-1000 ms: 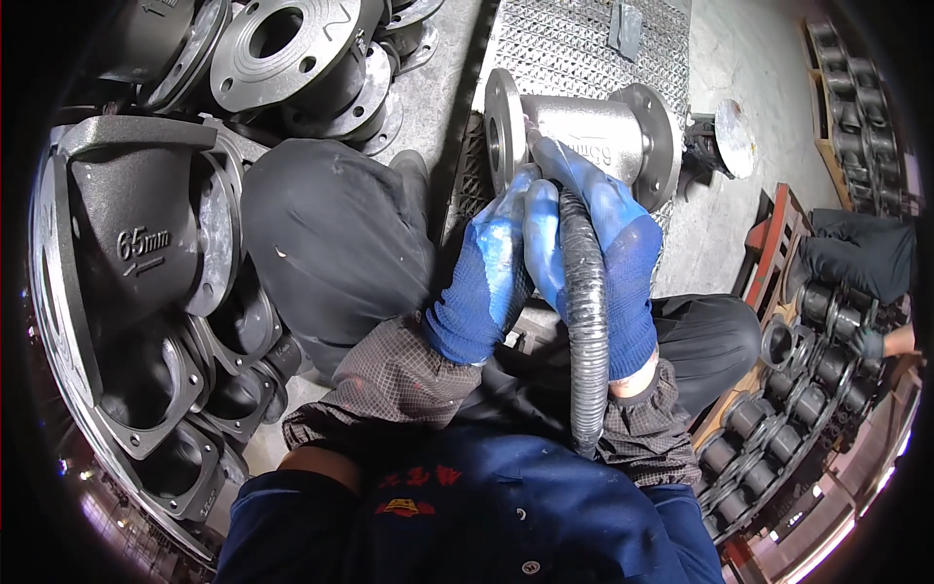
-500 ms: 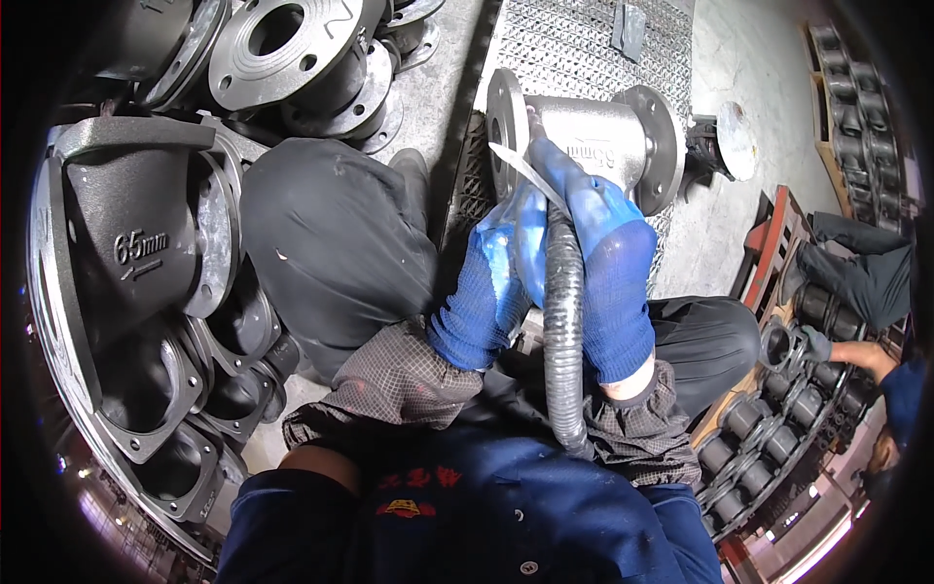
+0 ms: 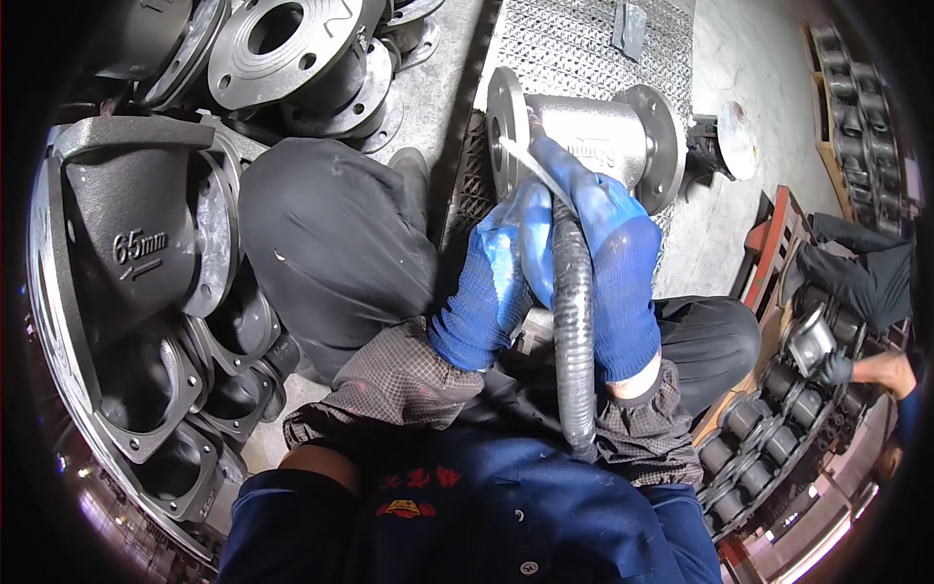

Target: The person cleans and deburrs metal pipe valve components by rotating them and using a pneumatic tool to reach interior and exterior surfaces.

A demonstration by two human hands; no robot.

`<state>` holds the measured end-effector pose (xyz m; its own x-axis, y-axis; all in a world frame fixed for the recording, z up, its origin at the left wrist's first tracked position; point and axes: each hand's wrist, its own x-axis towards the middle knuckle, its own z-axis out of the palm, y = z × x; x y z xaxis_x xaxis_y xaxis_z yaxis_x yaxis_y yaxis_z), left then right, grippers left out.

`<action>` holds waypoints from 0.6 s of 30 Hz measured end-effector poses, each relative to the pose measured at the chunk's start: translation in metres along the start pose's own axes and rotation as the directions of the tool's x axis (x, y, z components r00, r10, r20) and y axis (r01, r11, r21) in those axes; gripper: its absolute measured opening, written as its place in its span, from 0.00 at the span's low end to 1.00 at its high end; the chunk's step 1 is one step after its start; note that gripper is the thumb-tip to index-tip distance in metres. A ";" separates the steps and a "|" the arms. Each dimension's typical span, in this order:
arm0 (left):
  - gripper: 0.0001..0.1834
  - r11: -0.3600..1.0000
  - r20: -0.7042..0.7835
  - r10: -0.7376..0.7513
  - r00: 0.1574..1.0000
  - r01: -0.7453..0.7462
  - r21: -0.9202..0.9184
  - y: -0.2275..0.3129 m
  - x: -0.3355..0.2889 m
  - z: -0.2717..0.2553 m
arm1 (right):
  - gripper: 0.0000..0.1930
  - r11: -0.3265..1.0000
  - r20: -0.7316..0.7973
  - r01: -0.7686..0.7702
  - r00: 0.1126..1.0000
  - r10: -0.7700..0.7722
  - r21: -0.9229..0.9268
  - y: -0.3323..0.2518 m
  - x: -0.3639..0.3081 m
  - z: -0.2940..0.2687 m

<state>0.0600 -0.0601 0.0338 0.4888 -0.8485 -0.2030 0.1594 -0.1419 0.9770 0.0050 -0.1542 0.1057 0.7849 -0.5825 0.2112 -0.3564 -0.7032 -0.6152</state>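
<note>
A grey cast-iron valve body (image 3: 589, 117) with a round flange at each end lies on its side in front of me. My left hand (image 3: 506, 229), in a blue coated glove, and my right hand (image 3: 598, 209), gloved alike, are closed together around a long tool (image 3: 574, 331). It has a pale, pointed blade and a thick, black, ribbed handle running back toward my chest. The blade's tip is beside the casting's left flange (image 3: 506, 107); whether they touch I cannot tell. My fingers hide the place where blade meets handle.
Under the casting is a patterned metal surface (image 3: 555, 39), with a small dark block (image 3: 629, 31) on it. Flanged castings (image 3: 131, 234) are stacked close on my left. At right, beyond a red frame (image 3: 769, 243), a co-worker's gloved hand (image 3: 837, 370) holds a casting over rows of others.
The tool's handle and my right hand have shifted slightly right, and the blade's tip sits a little farther right. The co-worker's casting has been tilted. My valve body stays put.
</note>
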 end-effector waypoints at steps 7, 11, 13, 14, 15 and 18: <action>0.24 0.971 -0.078 0.033 0.996 -0.050 -0.233 -0.002 -0.001 0.006 | 0.22 0.998 0.050 -0.050 0.997 0.051 -0.024 -0.003 -0.003 -0.006; 0.24 0.975 0.019 -0.073 0.997 0.075 -0.208 0.007 0.001 0.000 | 0.23 0.999 0.037 -0.044 0.998 0.043 0.027 0.007 -0.001 -0.002; 0.24 0.999 -0.011 0.009 1.000 -0.009 -0.041 -0.002 0.000 0.003 | 0.18 1.000 -0.028 0.016 0.999 -0.016 -0.004 0.001 -0.002 -0.003; 0.23 0.996 -0.030 0.057 0.998 -0.055 0.063 -0.006 0.000 0.003 | 0.17 0.999 -0.008 0.015 1.000 -0.016 -0.030 -0.001 -0.003 -0.004; 0.23 0.981 -0.050 0.105 0.993 -0.095 0.168 -0.010 -0.001 0.003 | 0.17 0.998 0.012 0.015 1.000 -0.015 -0.056 -0.002 -0.003 -0.004; 0.21 0.994 -0.063 0.071 0.996 -0.065 0.092 -0.003 -0.001 0.003 | 0.20 1.000 0.033 0.001 0.999 -0.001 -0.001 0.001 0.000 -0.007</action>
<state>0.0562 -0.0605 0.0315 0.5520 -0.8225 -0.1372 0.0482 -0.1329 0.9900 0.0009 -0.1573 0.1105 0.8015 -0.5681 0.1868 -0.3561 -0.7043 -0.6141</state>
